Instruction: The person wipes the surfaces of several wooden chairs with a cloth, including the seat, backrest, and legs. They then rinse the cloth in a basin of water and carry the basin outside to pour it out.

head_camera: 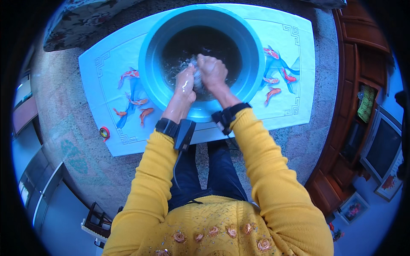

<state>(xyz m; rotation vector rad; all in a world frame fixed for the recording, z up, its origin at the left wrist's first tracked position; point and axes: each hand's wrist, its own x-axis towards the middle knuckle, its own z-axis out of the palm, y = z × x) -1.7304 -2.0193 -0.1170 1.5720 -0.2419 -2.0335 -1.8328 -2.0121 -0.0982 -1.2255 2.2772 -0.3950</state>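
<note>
A large light-blue plastic basin with dark water in it stands in front of me. Both my hands are over the water, inside its rim. Between them is a whitish wet thing, blurred and mostly covered, perhaps a cloth. My left hand grips it from the left, wet and shiny, thumb upward. On the other side my right hand is curled into a fist against it, blurred by motion. Water ripples and splashes by the left fingers. Black straps with devices sit around my wrists.
Under the basin is a table with a white cover printed with koi fish. A red roll of tape lies at its left front corner. A floral-covered seat is beyond the table, and a wooden cabinet stands at right.
</note>
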